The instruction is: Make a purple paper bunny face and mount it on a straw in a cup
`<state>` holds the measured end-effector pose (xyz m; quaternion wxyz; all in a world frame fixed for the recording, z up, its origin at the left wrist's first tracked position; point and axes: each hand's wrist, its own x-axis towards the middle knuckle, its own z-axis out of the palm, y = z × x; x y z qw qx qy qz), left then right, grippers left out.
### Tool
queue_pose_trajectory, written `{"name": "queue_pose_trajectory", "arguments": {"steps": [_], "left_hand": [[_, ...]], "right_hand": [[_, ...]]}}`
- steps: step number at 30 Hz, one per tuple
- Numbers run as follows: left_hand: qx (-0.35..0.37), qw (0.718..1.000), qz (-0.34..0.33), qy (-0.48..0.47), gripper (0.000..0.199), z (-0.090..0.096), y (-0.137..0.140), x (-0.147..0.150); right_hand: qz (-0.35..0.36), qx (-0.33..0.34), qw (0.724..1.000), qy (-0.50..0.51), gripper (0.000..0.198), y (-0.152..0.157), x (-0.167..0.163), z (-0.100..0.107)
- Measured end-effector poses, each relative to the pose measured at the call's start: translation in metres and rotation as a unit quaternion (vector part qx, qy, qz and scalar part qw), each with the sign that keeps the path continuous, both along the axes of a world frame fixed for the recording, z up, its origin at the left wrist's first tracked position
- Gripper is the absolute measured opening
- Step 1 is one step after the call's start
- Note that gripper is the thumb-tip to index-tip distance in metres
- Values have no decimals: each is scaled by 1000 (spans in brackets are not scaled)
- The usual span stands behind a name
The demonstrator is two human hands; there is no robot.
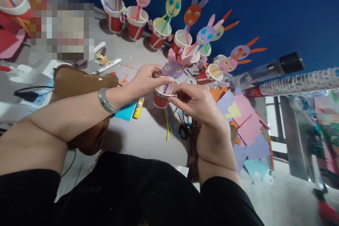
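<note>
A red paper cup (160, 101) with a white rim stands upright on the table in front of me. Above it rises a purple paper rabbit face (172, 70) with pink ears and yellow eyes, on a purple strip (166, 87) that runs down into the cup. My left hand (144, 81) closes its thumb and fingers on the face's lower left edge, close over the cup rim. At the right side of that rim, my right hand (197, 100) pinches the cup between thumb and fingers. Its fingertips partly hide what they grip.
Finished cups with paper animal faces (136, 21) line the blue partition. A yellow glue stick (138, 108), scissors (184, 129) and loose yellow and blue strips (167, 127) lie near the cup. Coloured paper (246, 120) and a long cup stack (299, 83) are on the right.
</note>
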<state>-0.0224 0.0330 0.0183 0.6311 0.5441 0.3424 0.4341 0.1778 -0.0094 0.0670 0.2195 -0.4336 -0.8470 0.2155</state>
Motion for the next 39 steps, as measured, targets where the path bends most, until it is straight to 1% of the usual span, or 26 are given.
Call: {"name": "queue_pose_trajectory", "arguments": {"steps": [5, 9, 13, 18, 22, 27, 30, 34, 39], "left_hand": [[8, 1000, 24, -17, 38, -3, 2, -1], [14, 999, 29, -39, 38, -4, 3, -1], [21, 998, 36, -37, 40, -8, 4, -1], [27, 999, 19, -40, 41, -13, 6, 0], [33, 998, 0, -49, 42, -12, 5, 1], [31, 998, 14, -44, 39, -6, 3, -1], [25, 999, 20, -43, 39, -3, 2, -1], [7, 999, 24, -29, 44, -4, 3, -1], [3, 999, 26, -44, 44, -4, 3, 0]], "right_hand": [[-5, 3, 1000, 14, 22, -1, 1, 2], [-12, 9, 1000, 23, 25, 0, 0, 3], [-12, 17, 1000, 20, 24, 1, 0, 2], [-2, 23, 1000, 15, 19, 2, 0, -1], [5, 29, 1000, 6, 21, 1, -1, -3], [6, 26, 1000, -2, 29, 1, -3, -2], [7, 26, 1000, 3, 29, 0, -4, -2], [-2, 20, 1000, 6, 27, 0, -3, -1], [1, 23, 1000, 11, 24, 0, -3, -3]]}}
